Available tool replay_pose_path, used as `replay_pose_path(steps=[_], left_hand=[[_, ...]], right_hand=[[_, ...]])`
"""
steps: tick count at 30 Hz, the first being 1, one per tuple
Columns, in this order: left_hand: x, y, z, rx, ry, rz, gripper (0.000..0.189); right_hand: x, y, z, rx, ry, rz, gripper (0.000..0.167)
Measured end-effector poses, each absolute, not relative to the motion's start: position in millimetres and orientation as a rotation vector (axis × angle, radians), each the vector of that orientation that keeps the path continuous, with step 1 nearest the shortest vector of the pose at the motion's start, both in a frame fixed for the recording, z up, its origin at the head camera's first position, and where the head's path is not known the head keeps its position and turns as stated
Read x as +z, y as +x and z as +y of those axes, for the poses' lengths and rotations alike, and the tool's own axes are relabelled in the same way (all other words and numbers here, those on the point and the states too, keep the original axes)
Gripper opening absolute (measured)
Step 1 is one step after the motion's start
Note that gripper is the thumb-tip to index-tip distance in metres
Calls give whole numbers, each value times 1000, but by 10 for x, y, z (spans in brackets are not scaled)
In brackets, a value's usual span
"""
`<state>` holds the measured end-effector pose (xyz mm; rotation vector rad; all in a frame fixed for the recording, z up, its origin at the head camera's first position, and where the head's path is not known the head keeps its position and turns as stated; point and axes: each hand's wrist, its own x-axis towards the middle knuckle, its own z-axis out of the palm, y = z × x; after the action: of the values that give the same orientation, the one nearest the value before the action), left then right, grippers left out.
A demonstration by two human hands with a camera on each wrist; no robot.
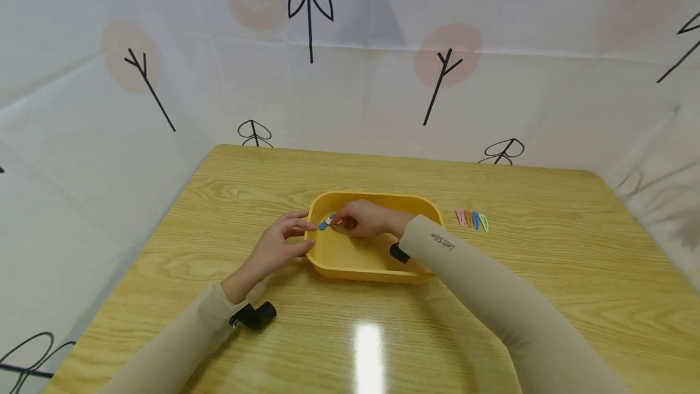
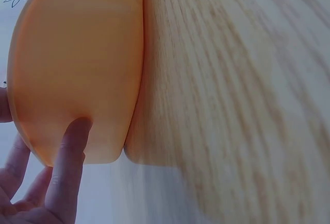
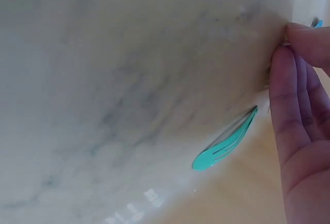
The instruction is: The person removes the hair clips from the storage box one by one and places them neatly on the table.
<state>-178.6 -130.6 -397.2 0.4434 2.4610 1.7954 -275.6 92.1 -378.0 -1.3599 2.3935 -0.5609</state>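
My left hand [image 1: 279, 242] holds the left rim of a yellow plastic basin [image 1: 366, 274]. In the left wrist view, a finger [image 2: 75, 141] of it touches the orange-looking outer wall of the basin [image 2: 82, 59], and other fingertips are at the rim. My right hand [image 1: 363, 217] reaches inside the basin, near its left end. In the right wrist view, its thumb and fingers [image 3: 286, 74] pinch a hair clip, of which only a thin metal bit shows. Beside the fingertips is a blue clip [image 1: 323, 225]. A teal snap hair clip [image 3: 219, 152] lies below the hand on a pale surface.
Right of the basin, several snap clips lie in a row on the wood-grain table [image 1: 547, 260]: pink [image 1: 460, 217], orange [image 1: 468, 218], blue [image 1: 476, 221] and green [image 1: 483, 222]. A patterned white cloth [image 1: 372, 96] hangs behind the table.
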Motion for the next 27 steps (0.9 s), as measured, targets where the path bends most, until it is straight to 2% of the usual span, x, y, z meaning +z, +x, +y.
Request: replay_pose_path(steps=[18,27], left_hand=[[-3954,-1774,-1295,1798,423,2446,28],[-3942,-1764,-1278,1815,409,2410,29]], right_hand=[[-3759,-2718,920,-743,-1364,2394,34],[-3598,-2607,918,-979,-1204,2352,33]])
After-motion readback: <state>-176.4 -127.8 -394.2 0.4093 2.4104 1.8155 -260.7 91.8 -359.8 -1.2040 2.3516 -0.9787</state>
